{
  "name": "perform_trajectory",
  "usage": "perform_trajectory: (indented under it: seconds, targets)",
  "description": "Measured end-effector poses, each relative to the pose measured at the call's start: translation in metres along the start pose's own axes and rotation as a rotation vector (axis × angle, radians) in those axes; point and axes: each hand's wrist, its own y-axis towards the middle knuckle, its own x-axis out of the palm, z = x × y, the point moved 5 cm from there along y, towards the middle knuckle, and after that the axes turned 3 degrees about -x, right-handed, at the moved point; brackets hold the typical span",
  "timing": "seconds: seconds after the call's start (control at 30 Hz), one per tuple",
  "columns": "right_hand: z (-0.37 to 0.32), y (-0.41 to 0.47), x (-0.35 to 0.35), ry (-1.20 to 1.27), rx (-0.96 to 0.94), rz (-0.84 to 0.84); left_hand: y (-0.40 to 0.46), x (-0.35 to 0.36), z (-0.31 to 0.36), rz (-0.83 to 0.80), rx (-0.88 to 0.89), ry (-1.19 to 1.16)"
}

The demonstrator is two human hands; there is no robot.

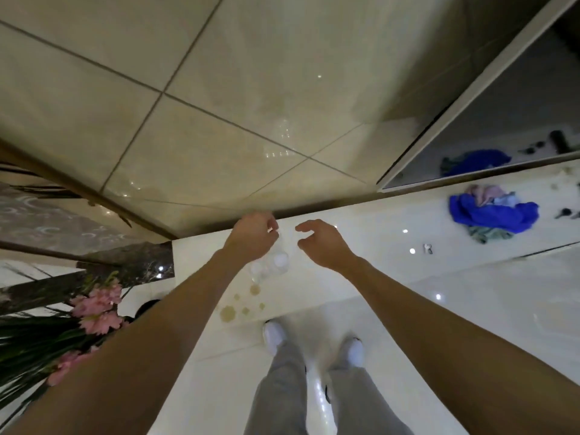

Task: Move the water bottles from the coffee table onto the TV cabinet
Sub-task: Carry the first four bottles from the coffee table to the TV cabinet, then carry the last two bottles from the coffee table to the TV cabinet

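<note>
Two clear water bottles with white caps [280, 260] [257, 269] stand close together on the glossy white TV cabinet top [361, 246], seen from straight above. My left hand [254, 235] hovers just over and to the left of them, fingers loosely curled and holding nothing that I can see. My right hand [323, 243] is a little to the right of the bottles, with its fingers apart and empty. The bottles' clear bodies are hard to make out against the white surface.
A crumpled blue cloth [492, 213] lies on the cabinet top to the right, below the dark TV screen [518, 120]. Pink flowers with green leaves [94, 309] stand at the left. Brownish stains [227, 312] mark the cabinet's front. Tiled wall [219, 89] rises behind.
</note>
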Motion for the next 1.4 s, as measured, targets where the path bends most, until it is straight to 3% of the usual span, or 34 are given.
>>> perform_trajectory:
  seconds: [0.2,0.4,0.73,1.03,1.4]
  targets:
    - [-0.006,-0.045,-0.060,0.053,-0.039,0.117,-0.021,-0.020,0.080,-0.005,0.151,-0.006]
    - [0.048,-0.127,-0.125,0.102,0.000,0.264,-0.067,0.024,0.190,-0.058,0.351,0.121]
    - [0.254,-0.404,-0.230,0.228,0.250,0.644,-0.235,0.222,0.422,-0.255,0.640,0.169]
    - [0.413,-0.678,-0.321,0.257,0.516,1.042,-0.423,0.367,0.650,-0.443,1.038,0.163]
    - [0.568,-0.851,-0.419,0.230,0.741,1.366,-0.529,0.526,0.847,-0.597,1.350,0.269]
